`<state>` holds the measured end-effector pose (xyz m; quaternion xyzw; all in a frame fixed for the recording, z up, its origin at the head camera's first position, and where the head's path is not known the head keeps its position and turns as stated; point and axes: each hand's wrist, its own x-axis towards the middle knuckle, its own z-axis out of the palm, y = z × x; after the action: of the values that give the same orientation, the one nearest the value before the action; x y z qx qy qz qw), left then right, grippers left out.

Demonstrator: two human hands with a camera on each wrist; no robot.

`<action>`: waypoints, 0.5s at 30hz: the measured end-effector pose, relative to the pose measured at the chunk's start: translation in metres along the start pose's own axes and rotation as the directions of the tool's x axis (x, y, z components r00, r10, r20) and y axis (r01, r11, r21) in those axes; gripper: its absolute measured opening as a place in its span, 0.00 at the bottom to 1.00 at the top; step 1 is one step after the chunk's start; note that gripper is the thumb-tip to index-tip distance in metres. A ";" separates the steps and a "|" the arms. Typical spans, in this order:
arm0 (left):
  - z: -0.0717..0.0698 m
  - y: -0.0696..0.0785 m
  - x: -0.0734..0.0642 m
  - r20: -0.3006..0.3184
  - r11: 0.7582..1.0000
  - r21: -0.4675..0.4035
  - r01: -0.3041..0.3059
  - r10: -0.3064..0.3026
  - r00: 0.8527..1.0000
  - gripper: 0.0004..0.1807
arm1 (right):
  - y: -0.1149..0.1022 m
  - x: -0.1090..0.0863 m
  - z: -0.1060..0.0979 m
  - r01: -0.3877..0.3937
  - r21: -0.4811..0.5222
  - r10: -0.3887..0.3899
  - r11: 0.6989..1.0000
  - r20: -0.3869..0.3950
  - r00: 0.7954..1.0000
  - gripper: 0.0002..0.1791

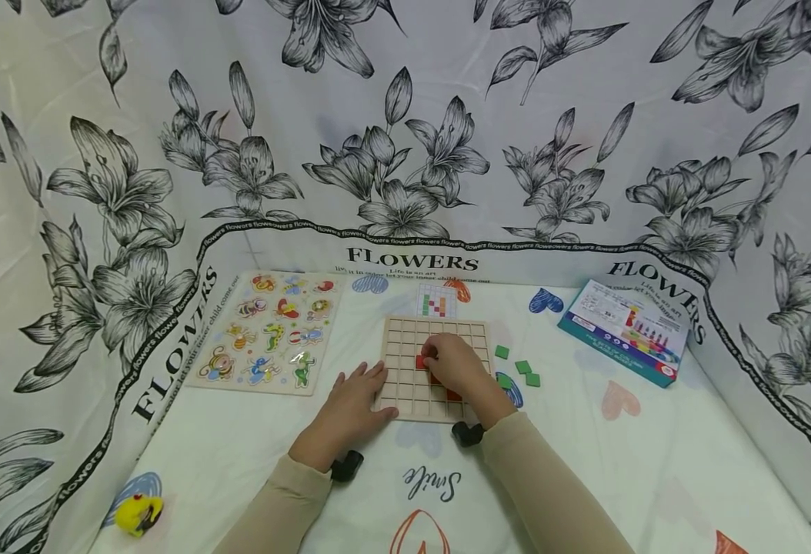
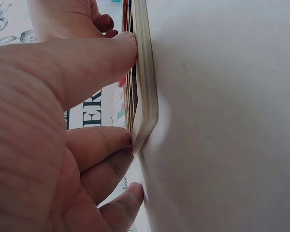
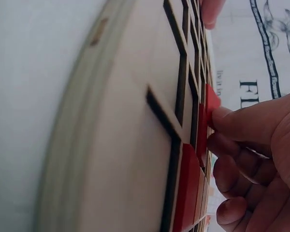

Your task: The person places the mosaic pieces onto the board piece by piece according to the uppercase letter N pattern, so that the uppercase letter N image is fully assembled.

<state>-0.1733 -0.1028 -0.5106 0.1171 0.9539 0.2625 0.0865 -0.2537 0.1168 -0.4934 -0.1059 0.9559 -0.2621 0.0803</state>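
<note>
A wooden grid board (image 1: 400, 392) lies flat in front of me. My left hand (image 1: 352, 408) rests at its left side, the thumb near the front corner and the fingers spread along the edge. In the left wrist view the thumb and fingertips touch the board's side. Over the middle of the grid, my right hand (image 1: 457, 368) pinches a red square tile (image 1: 420, 362) between thumb and fingers. The right wrist view shows this tile (image 3: 211, 100) tilted above the grid, with another red tile (image 3: 186, 191) set in a cell nearer the front. The right hand partly hides the grid.
Several green tiles (image 1: 523, 367) lie right of the board. Behind it is a pattern card (image 1: 436, 301). A picture puzzle board (image 1: 260, 332) lies at left, a box (image 1: 623, 331) at back right, and a yellow toy (image 1: 138, 514) at front left.
</note>
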 end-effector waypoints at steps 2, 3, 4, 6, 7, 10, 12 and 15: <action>0.000 0.000 0.000 -0.001 1.000 -0.003 -0.006 0.006 1.000 0.45 | 0.000 0.000 0.001 0.000 -0.024 0.000 1.000 -0.003 1.000 0.03; 0.000 0.000 0.000 0.002 1.000 -0.005 -0.004 0.004 1.000 0.45 | -0.001 0.000 0.001 -0.001 -0.032 0.001 0.999 -0.004 1.000 0.03; 0.000 0.000 0.000 0.004 1.000 -0.006 -0.003 0.003 1.000 0.45 | -0.001 0.000 0.001 -0.004 -0.034 0.004 0.999 -0.004 1.000 0.04; 0.000 0.000 0.000 0.007 1.000 -0.008 0.002 -0.002 1.000 0.45 | -0.002 -0.001 0.001 -0.006 -0.036 0.006 0.999 -0.002 1.000 0.04; 0.000 0.000 0.000 0.006 1.000 -0.007 0.003 -0.003 1.000 0.45 | -0.001 -0.001 0.000 -0.006 -0.030 0.006 1.000 -0.006 1.000 0.05; 0.000 0.000 -0.001 0.006 1.000 -0.004 0.009 -0.009 1.000 0.45 | 0.002 -0.006 -0.008 -0.005 0.023 0.006 1.000 -0.053 0.999 0.07; 0.000 0.001 -0.001 0.005 1.000 -0.006 0.010 -0.010 1.000 0.45 | 0.008 -0.012 -0.017 0.001 0.059 0.006 0.998 -0.113 0.994 0.08; -0.001 0.001 -0.001 0.002 1.000 -0.007 0.005 -0.005 1.000 0.45 | 0.021 -0.023 -0.034 -0.001 0.107 0.023 0.994 -0.211 0.977 0.10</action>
<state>-0.1720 -0.1027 -0.5095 0.1145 0.9532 0.2654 0.0886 -0.2419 0.1563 -0.4729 -0.0671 0.9442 -0.3221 -0.0150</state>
